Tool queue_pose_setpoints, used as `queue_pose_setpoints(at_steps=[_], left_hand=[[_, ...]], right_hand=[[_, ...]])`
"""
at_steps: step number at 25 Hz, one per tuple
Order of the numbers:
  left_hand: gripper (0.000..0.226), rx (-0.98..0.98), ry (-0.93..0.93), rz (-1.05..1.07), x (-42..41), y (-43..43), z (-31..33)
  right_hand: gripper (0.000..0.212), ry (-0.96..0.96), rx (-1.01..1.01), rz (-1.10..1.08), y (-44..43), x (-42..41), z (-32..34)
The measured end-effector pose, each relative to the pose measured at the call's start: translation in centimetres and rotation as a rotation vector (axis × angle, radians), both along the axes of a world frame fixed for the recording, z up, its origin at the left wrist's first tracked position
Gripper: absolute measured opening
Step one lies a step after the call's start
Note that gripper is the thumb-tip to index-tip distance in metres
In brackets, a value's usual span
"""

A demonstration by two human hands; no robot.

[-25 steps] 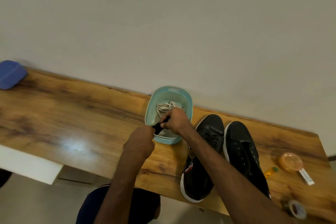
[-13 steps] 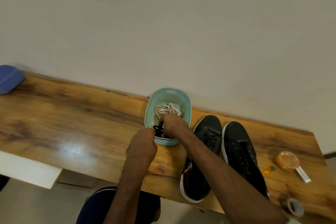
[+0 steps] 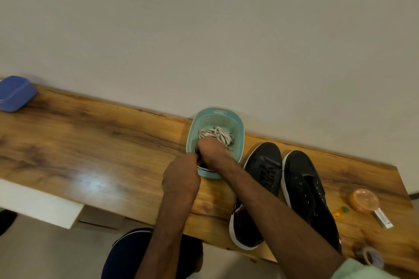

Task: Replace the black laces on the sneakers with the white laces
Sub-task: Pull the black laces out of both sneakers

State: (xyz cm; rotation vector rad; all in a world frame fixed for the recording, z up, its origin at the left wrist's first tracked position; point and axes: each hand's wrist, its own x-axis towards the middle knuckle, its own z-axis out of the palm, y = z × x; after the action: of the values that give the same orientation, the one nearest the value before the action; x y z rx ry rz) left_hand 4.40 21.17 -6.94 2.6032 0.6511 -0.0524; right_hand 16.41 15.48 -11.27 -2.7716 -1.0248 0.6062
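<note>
Both hands at a teal basket (image 3: 218, 118), mid-frame.
A wooden table (image 3: 90, 154) is seen from left to lower right; black sneakers (image 3: 302, 180) are stood right of centre, beside the basket. The right hand (image 3: 212, 150) is sunk inside it, the left hand (image 3: 181, 176) curled at its near rim; neither grasp can be told. Behind them white laces (image 3: 215, 135) are piled, a black lace (image 3: 201, 162) glimpsed between the hands.

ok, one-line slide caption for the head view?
Left hand and right hand meet at a teal basket of white laces, beside a laced sneaker and an unlaced sneaker.
</note>
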Motion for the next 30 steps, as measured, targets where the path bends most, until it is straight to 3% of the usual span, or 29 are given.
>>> queue_pose_setpoints(at_steps=[5,9,12,14,16,21,24,30], left_hand=[[0.036,0.051,0.035,-0.005,-0.2,0.0,0.6],[0.029,0.129,-0.095,0.055,-0.9,-0.7,2.5],[0.021,0.024,-0.203,-0.040,-1.3,-2.7,3.5],[0.017,-0.055,-0.201,-0.161,-2.1,-4.9,3.5],[0.018,-0.055,-0.081,-0.339,-3.1,-7.5,3.0],[0.034,0.081,0.324,-0.627,-4.8,-12.5,0.9],[0.034,0.228,0.336,-0.636,-6.0,-13.9,-0.1],[0.037,0.210,0.288,-0.655,-8.6,-16.5,-0.5]], right_hand=[[0.024,0.089,0.110,-0.051,-1.2,0.2,1.0],[0.027,-0.045,0.439,-0.249,-7.9,-2.8,4.4],[0.020,-0.204,0.568,-0.424,-17.2,-8.2,6.4],[0.017,-0.262,0.498,-0.502,-23.4,-12.0,6.6],[0.022,-0.182,0.357,-0.538,-28.0,-14.9,6.0],[0.047,0.013,0.104,-0.324,-30.0,-17.4,4.3],[0.053,-0.037,0.005,-0.290,-29.2,-17.3,4.0],[0.054,-0.130,0.019,-0.405,-28.8,-15.9,4.2]])
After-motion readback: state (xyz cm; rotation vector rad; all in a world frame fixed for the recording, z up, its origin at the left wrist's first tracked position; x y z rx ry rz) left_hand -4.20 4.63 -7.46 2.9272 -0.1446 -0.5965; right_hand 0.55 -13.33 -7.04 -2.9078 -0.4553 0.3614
